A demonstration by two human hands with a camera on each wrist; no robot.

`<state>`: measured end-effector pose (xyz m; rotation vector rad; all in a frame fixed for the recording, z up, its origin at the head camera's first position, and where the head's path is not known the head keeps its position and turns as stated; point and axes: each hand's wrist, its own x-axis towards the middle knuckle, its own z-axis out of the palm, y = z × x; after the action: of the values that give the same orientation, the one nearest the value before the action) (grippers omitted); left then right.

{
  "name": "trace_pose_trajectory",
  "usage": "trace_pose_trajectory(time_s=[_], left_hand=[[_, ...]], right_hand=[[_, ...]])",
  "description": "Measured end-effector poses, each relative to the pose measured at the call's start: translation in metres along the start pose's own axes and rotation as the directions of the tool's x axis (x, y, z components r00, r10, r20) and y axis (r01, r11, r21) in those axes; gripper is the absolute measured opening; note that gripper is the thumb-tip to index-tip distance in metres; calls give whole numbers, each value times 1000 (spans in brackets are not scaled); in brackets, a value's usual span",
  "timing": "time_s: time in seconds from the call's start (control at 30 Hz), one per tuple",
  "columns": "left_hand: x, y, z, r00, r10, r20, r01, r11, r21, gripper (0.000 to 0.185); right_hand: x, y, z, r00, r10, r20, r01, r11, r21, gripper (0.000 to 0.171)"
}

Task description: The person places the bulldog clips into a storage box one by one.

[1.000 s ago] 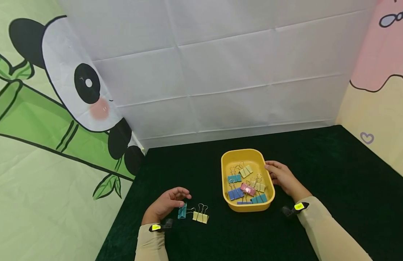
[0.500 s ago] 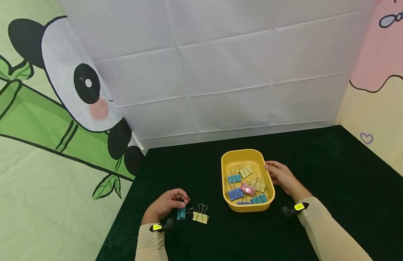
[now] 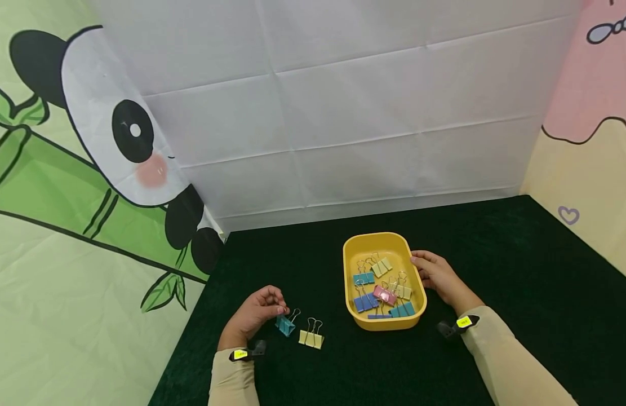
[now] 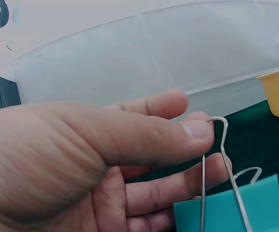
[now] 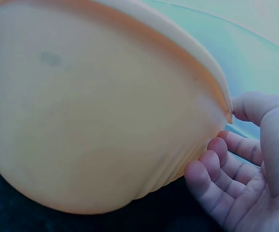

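Observation:
My left hand pinches a teal binder clip by one of its wire handles. In the left wrist view the thumb and index fingertip meet at the handle's end, and the teal body hangs below. Just right of it, a pale yellow binder clip sits on the dark green cloth with its handles up. My right hand holds the right side of a yellow plastic tray. In the right wrist view the thumb is at the tray's rim, with curled fingers against its ribbed outer wall.
Inside the tray lie several binder clips, among them a pink clip, a blue clip and another teal clip. Dark green cloth covers the table. A white sheet hangs behind, with printed sheets at both sides.
The teal clip has turned and lifted slightly at my left hand, its free handle now pointing up and right, apart from the yellow clip. My right hand and the tray have stayed in place.

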<state>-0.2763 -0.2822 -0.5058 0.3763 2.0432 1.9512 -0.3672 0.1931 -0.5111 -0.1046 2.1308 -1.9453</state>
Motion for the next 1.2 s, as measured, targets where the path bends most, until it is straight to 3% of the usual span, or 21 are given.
trace_pose_trajectory(time_s=[0.4,0.67,0.97,1.2], left_hand=[[10,6,4,988,-56,-141,52,998,-34,14],[20,13,9,978,-59,-201,43,996,-83,18],[40,27,20,937,-54,-346,27,996,-82,17],[59,35,39,884,-52,-465,9,996,-93,19]], right_hand=[[0,1,-1,1000,-7,-1,7,1000,-3,61],[0,0,0,1000,-9,0,9,1000,3,58],[0,-1,1,1000,-5,-4,5,1000,8,56],[0,0,3,1000,-3,-3,3,1000,13,55]])
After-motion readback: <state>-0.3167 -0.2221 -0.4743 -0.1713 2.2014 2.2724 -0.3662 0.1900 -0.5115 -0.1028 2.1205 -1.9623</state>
